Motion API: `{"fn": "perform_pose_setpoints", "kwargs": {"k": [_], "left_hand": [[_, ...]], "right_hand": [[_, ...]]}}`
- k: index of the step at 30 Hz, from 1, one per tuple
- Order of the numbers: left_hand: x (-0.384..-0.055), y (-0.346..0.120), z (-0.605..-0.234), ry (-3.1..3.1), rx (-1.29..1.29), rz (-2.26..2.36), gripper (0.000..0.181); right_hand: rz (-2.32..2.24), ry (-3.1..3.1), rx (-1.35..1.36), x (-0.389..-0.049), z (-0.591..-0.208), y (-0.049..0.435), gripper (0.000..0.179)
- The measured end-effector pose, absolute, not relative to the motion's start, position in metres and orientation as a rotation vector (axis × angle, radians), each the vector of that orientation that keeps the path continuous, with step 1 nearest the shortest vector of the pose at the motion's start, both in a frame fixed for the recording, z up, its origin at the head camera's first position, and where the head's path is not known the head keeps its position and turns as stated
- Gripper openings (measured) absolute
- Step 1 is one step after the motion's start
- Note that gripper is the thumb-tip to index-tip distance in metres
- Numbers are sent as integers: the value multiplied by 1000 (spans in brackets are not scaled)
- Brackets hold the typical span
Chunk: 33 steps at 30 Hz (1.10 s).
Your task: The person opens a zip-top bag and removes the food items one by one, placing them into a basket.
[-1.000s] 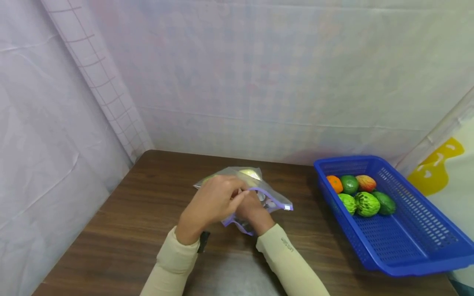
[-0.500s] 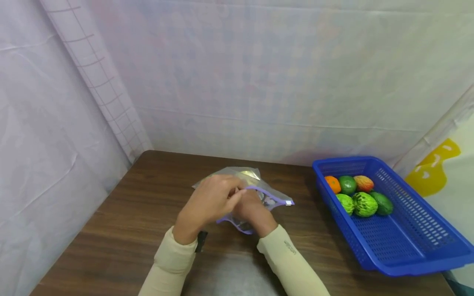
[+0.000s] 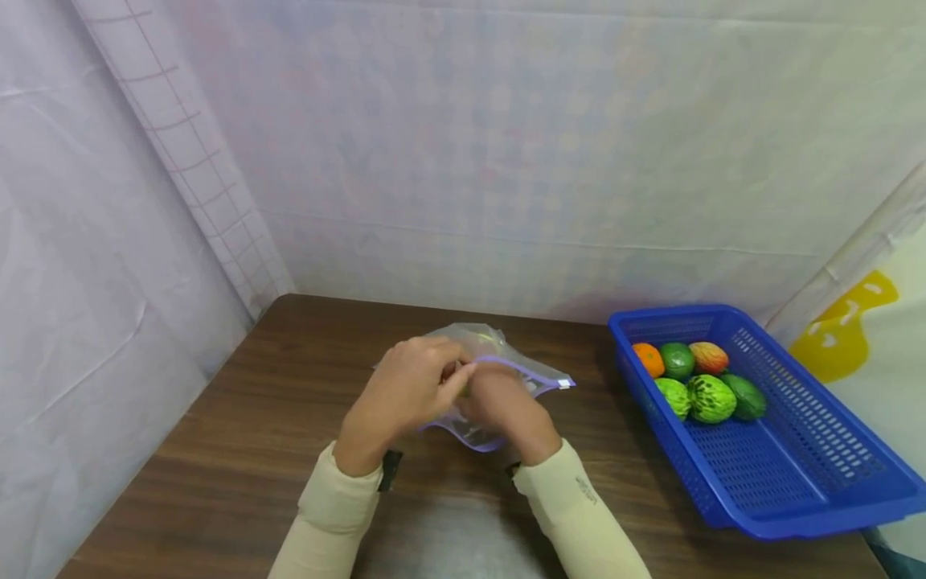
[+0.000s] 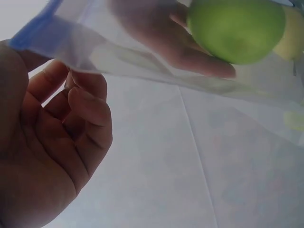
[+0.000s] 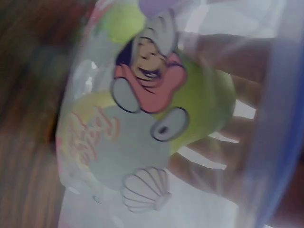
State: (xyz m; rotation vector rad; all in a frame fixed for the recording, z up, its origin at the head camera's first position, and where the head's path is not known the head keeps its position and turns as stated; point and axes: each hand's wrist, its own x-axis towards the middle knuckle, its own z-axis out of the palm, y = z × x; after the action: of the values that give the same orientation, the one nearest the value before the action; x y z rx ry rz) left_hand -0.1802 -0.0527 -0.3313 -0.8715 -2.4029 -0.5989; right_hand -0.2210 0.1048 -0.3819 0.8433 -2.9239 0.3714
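A clear zip bag (image 3: 463, 331) with a purple-blue zip edge lies at mid-table, its mouth facing me. My left hand (image 3: 408, 394) pinches the upper rim between thumb and finger; its other fingers are loosely curled in the left wrist view. Inside the bag, my right hand (image 3: 510, 406) holds a smooth, round green fruit (image 4: 237, 31), perhaps an apple. Through the printed film, the right wrist view shows fingers against this fruit (image 5: 209, 102). A yellowish fruit (image 4: 290, 35) sits deeper in the bag, with another bright green piece (image 5: 122, 21). My right fingertips are hidden in the head view.
A blue perforated basket (image 3: 803, 515) stands on the right of the brown wooden table (image 3: 239, 450). In it lie an orange (image 3: 648, 359), a red-yellow fruit (image 3: 709, 357) and several green fruits (image 3: 712, 398). White curtains hang behind and at the left.
My right hand and wrist have shifted slightly right and up within the bag's mouth, and the bag's rim has risen a little. My left hand keeps its pinch nearly in place.
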Motion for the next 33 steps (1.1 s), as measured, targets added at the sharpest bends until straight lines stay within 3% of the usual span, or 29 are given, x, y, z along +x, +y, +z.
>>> {"fn": "perform_pose_setpoints", "kwargs": {"k": [8,26,33], "left_hand": [[-182,-55,-330,-2417,-857,-634,7],[-182,-58,-332,-2392,-819,-643,8],[-182,-59,-330,-2389,-806,-631,8]], "right_hand": [[420,-2915,838,-211,-367,111,18],[344,-2778,915,-190,-348,121,37],[326,-2730,958,-181,-339,127,55]]}}
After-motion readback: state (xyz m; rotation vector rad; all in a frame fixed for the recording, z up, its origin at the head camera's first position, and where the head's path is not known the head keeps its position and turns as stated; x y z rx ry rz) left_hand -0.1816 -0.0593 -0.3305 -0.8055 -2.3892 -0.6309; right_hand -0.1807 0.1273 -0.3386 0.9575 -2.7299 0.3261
